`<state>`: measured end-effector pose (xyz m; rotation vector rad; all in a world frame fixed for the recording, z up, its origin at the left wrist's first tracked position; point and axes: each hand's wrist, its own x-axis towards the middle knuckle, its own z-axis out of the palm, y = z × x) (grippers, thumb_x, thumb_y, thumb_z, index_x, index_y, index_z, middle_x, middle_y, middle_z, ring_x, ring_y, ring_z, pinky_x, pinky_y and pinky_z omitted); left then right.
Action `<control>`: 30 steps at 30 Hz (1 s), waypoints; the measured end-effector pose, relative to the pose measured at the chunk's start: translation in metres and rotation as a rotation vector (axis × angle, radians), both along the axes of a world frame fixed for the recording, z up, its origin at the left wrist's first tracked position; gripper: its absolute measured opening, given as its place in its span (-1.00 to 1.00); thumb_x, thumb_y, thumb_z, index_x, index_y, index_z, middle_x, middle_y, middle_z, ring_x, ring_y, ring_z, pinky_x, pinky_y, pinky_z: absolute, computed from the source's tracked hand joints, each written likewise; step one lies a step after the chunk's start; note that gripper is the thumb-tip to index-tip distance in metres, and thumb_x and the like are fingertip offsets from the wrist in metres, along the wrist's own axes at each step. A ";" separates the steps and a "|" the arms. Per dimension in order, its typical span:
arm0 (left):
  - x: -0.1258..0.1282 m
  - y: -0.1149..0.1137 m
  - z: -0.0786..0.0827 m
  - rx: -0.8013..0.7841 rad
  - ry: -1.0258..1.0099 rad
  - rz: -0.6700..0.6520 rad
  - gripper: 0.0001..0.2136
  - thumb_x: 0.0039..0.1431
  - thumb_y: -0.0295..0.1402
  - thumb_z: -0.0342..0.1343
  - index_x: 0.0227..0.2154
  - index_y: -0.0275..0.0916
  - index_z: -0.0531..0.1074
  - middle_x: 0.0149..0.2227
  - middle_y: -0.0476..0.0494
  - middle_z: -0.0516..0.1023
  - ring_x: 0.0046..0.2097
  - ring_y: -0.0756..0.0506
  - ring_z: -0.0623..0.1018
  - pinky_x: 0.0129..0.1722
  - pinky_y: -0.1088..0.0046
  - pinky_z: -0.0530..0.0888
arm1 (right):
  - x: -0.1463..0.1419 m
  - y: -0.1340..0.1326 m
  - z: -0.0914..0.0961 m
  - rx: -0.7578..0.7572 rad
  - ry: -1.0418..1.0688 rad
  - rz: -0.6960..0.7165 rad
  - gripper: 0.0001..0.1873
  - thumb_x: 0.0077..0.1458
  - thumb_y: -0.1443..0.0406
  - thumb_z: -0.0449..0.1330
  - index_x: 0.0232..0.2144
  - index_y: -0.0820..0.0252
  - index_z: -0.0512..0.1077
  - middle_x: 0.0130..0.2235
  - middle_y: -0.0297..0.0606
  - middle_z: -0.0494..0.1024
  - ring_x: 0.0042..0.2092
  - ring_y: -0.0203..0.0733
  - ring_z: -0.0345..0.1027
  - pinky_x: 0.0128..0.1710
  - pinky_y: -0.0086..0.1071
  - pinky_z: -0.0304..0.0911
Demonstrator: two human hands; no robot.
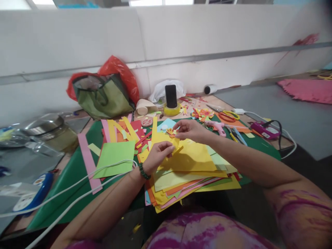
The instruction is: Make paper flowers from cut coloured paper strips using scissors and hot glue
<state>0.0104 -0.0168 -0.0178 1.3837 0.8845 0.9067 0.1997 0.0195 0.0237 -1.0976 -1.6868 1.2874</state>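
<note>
My left hand (160, 155) is closed, thumb and fingertips pinching a small folded piece of yellow paper (176, 147). Just above and to the right, my right hand (190, 130) has its thumb and fingers curled together at the edge of a small orange and yellow paper flower (170, 131). The fingers partly cover the flower, and its join with the yellow piece is not clear. Both hands are over a stack of coloured paper sheets (192, 159), topped by a yellow one. A light green sheet (115, 157) lies left of my left hand.
Scissors (225, 116), a pink glue gun (216, 127) and pens (234, 135) lie to the right. A phone (171, 96) stands on a yellow tape roll (171, 110) behind. White cables (85, 178) cross the left side. A green bag (105, 98) leans by the wall.
</note>
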 end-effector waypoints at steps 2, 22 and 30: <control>-0.003 0.000 0.003 -0.035 -0.019 -0.019 -0.70 -0.12 -0.14 0.30 -0.51 -0.30 0.43 -0.59 0.01 0.40 -0.51 0.04 0.35 -0.45 0.51 0.30 | 0.006 -0.003 0.005 -0.028 0.043 -0.072 -0.69 -0.20 0.31 0.36 -0.33 0.23 0.41 -0.55 -0.44 0.48 -0.50 -0.35 0.38 -0.44 -0.42 0.31; -0.005 0.006 0.004 -0.167 -0.229 0.239 -0.61 -0.25 -0.07 0.38 -0.51 -0.29 0.43 -0.55 0.01 0.50 -0.54 0.08 0.42 -0.48 0.56 0.38 | -0.007 -0.014 -0.003 -0.007 0.122 -0.107 -0.66 -0.21 0.23 0.40 -0.37 0.20 0.40 -0.51 -0.40 0.52 -0.45 -0.26 0.49 -0.38 -0.36 0.39; -0.005 0.008 0.002 -0.080 -0.222 0.312 -0.63 -0.17 -0.07 0.33 -0.56 -0.26 0.35 -0.58 0.07 0.38 -0.48 0.07 0.41 -0.49 0.61 0.33 | -0.015 -0.018 -0.010 -0.154 0.057 0.007 -0.65 -0.23 0.27 0.37 -0.34 0.20 0.38 -0.57 -0.43 0.52 -0.48 -0.28 0.45 -0.37 -0.35 0.37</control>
